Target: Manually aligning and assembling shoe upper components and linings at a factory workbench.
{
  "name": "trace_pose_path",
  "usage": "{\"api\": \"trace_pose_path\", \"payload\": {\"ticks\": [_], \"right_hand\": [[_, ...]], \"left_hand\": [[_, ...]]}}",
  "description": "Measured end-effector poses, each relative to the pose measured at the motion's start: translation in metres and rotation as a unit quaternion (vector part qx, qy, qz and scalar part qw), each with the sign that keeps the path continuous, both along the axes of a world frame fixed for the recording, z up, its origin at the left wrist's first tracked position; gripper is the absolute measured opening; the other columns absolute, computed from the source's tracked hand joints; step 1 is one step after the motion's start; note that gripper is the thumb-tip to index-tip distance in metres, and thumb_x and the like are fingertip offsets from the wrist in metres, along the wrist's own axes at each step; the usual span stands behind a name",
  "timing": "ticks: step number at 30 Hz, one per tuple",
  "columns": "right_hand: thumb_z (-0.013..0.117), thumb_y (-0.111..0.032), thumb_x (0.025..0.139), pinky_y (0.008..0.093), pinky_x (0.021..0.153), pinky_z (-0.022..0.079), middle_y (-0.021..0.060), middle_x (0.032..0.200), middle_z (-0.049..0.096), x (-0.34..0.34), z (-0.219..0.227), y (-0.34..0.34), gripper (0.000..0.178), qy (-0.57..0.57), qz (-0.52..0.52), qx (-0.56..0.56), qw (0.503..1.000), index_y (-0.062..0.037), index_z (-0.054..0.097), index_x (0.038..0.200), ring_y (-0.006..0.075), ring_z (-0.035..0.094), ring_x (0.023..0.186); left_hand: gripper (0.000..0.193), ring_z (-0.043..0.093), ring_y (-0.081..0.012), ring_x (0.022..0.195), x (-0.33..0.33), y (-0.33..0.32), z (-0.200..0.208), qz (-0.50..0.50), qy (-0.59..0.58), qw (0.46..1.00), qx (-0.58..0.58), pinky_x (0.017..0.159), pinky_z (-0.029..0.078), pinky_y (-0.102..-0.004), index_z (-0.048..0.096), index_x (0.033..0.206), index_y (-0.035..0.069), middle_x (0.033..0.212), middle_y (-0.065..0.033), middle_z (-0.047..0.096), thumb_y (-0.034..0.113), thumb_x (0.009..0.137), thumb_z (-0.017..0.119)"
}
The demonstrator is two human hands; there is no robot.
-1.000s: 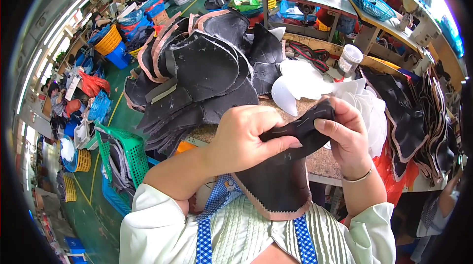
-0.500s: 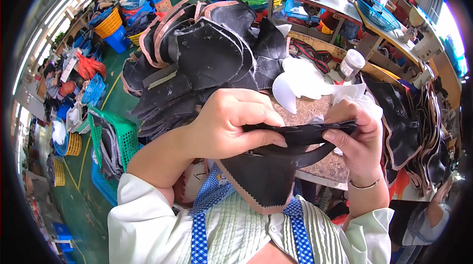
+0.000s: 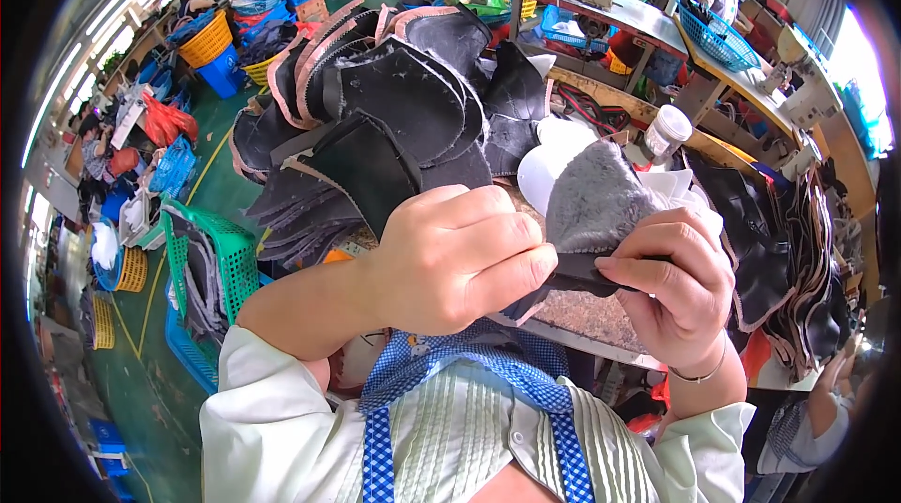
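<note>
Between my hands is a black leather shoe upper piece (image 3: pixel 364 170) with a grey fleece lining (image 3: pixel 601 195). My left hand (image 3: pixel 460 259) is closed in a fist round its left part, and a black flap rises beyond the knuckles. My right hand (image 3: pixel 671 282) pinches the dark edge below the fleece, thumb against fingers. The part between the two fists is folded, and my left fingers hide some of it. Just beyond lies a heap of black leather uppers (image 3: pixel 399 95) with pinkish edges. White shaped pieces (image 3: pixel 538 175) lie behind the fleece.
A lidded white tub (image 3: pixel 667 130) stands on the worktable (image 3: pixel 601 320) past my right hand. Stacked black uppers (image 3: pixel 751 240) hang at the right. On the left are a green basket (image 3: pixel 235 254) and a blue crate (image 3: pixel 188 339). Another person's arm (image 3: pixel 826 400) shows at lower right.
The held piece has been turned and folded; its grey fleece now faces up by my right hand and a black flap shows beyond my left. My left hand has closed into a fist.
</note>
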State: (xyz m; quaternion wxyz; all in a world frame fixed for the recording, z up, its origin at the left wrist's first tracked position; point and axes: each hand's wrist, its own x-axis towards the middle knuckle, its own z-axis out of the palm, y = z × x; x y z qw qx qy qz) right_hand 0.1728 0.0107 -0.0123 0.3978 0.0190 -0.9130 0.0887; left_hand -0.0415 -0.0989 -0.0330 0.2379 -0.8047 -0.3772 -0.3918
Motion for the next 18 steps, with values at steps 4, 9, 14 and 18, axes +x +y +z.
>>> {"api": "trace_pose_path", "payload": {"ticks": [4, 9, 14, 18], "right_hand": [[0.068, -0.012, 0.055, 0.0337, 0.063, 0.047, 0.0045, 0.082, 0.061, -0.002, -0.001, -0.006, 0.030, 0.013, -0.030, 0.078, 0.996, -0.0037, 0.069, 0.085, 0.0222, 0.061, 0.073], [0.067, -0.014, 0.055, 0.0339, 0.064, 0.047, 0.0045, 0.083, 0.062, -0.003, -0.003, -0.009, 0.033, 0.033, -0.037, 0.107, 0.993, -0.0032, 0.069, 0.085, 0.0226, 0.061, 0.074], [0.077, -0.007, 0.068, 0.0328, 0.062, 0.047, 0.0060, 0.080, 0.064, -0.005, -0.005, 0.001, 0.022, -0.021, 0.003, -0.065, 0.998, -0.0033, 0.070, 0.088, 0.0229, 0.061, 0.070], [0.079, 0.000, 0.070, 0.0301, 0.063, 0.048, 0.0080, 0.079, 0.066, -0.005, -0.005, 0.006, 0.021, -0.043, 0.025, -0.237, 0.970, -0.0028, 0.071, 0.089, 0.0202, 0.062, 0.068]], "left_hand": [[0.026, 0.057, -0.0162, 0.063, 0.000, -0.001, -0.002, 0.002, 0.023, 1.000, 0.019, 0.049, 0.043, -0.0259, 0.071, 0.086, 0.005, 0.078, -0.0024, 0.063, 0.014, 0.062, 0.067], [0.027, 0.057, -0.0157, 0.063, 0.002, -0.001, -0.004, -0.002, 0.031, 0.999, 0.030, 0.049, 0.043, -0.0260, 0.071, 0.087, 0.005, 0.080, -0.0020, 0.064, 0.014, 0.062, 0.068], [0.025, 0.062, -0.0245, 0.069, 0.000, 0.010, 0.002, -0.109, -0.150, 0.961, -0.204, 0.061, 0.049, -0.0344, 0.071, 0.094, 0.002, 0.084, -0.0099, 0.067, 0.007, 0.071, 0.077], [0.017, 0.063, -0.0220, 0.074, 0.002, 0.008, 0.005, -0.140, -0.279, 0.886, -0.343, 0.067, 0.049, -0.0308, 0.069, 0.096, -0.001, 0.085, -0.0106, 0.066, -0.001, 0.080, 0.071]]}}
